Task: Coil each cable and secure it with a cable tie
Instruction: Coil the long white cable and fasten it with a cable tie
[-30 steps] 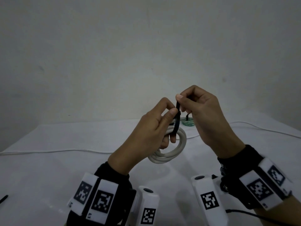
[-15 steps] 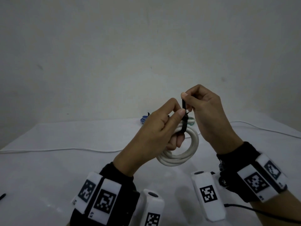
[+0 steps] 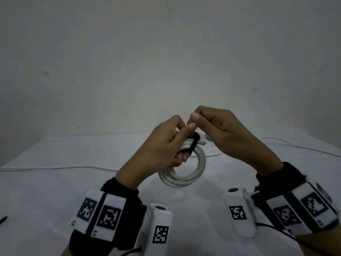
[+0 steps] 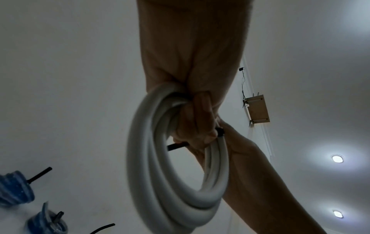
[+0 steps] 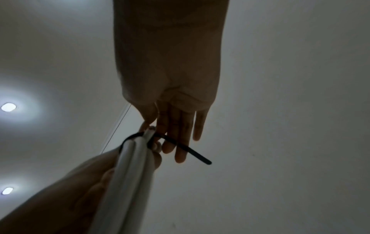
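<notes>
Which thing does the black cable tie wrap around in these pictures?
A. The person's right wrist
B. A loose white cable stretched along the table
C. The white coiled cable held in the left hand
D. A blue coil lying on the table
C: the black cable tie loops around the white coiled cable, which the left hand grips above the table.

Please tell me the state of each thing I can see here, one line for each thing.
white cable: coiled, held above the table.
black cable tie: looped around the coil, tail sticking out free.
left hand: grips the coil.
right hand: at the tie; grip unclear.
blue coils: already tied.
</notes>
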